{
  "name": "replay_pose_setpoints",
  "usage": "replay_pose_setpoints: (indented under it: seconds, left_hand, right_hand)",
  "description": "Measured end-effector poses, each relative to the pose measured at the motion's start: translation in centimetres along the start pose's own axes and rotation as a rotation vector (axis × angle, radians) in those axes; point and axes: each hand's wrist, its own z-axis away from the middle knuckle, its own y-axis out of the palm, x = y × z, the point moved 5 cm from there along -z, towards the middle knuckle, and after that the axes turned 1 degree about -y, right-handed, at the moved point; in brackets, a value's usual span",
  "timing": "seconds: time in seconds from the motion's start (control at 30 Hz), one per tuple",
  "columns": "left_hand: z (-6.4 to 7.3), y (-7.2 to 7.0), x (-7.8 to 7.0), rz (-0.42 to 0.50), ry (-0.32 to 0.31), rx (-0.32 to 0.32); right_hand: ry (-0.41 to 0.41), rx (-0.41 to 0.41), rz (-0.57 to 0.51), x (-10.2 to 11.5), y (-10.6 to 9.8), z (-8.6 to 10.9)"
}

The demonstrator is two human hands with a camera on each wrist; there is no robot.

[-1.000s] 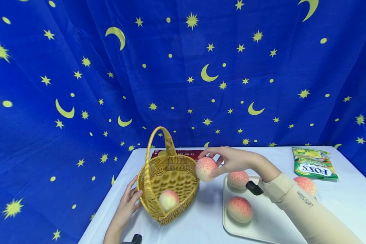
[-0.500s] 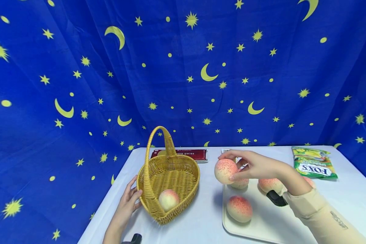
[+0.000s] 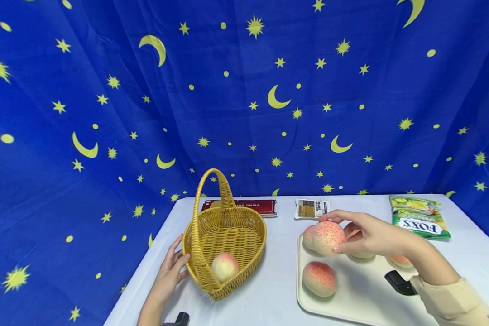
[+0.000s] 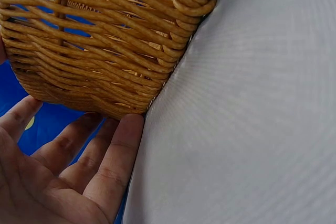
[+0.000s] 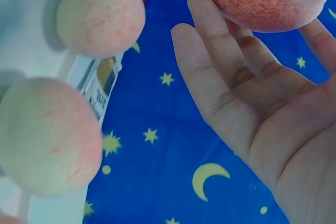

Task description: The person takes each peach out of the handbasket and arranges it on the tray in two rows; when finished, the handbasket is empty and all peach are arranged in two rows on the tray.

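Observation:
My left hand (image 3: 167, 276) rests against the left side of the wicker basket (image 3: 238, 237). Its fingers are fairly straight, fingertips touching the low weave in the left wrist view. Inside the basket, at its near end, sits one pale pink peach (image 3: 225, 267). My right hand (image 3: 375, 235) pinches a speckled red peach (image 3: 330, 237) between thumb and fingers, over the far left corner of the cream tray (image 3: 299, 292). On the tray lie several peaches, among them a red-topped one (image 3: 319, 279) near its left edge; the held peach and my hand partly hide others.
Behind the basket lies a dark red box (image 3: 265, 207). A small brown-and-white packet (image 3: 311, 208) lies beyond the tray, and a green and yellow snack bag (image 3: 419, 217) at the back right. A blue curtain (image 3: 228, 113) with moons and stars hangs behind the white-covered table (image 3: 279, 280).
My right hand has moved right with the speckled peach, from beside the basket's right rim to over the tray. The small packet is now uncovered. My left hand and the basket stay put.

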Motion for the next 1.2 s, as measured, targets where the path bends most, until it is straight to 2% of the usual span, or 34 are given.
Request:
replay_pose_setpoints:
  seconds: [0.17,0.33,0.43,1.2]
  left_hand:
    - [0.0,0.1,-0.1,-0.004,-0.004,-0.003]
    - [-0.1,0.1,0.0,-0.006,-0.006,-0.004]
    - [-0.1,0.0,0.0,-0.004,-0.008,-0.004]
    - [-0.2,0.0,0.2,-0.005,-0.023,0.0]
  right_hand:
    - [0.032,-0.024,-0.026,-1.1,-0.2,1.9]
    - [0.045,-0.057,0.012,-2.2,-0.4,3.4]
    - [0.038,-0.073,0.046,-2.8,-0.4,4.1]
    - [-0.032,-0.094,0.027,-7.1,1.3,8.3]
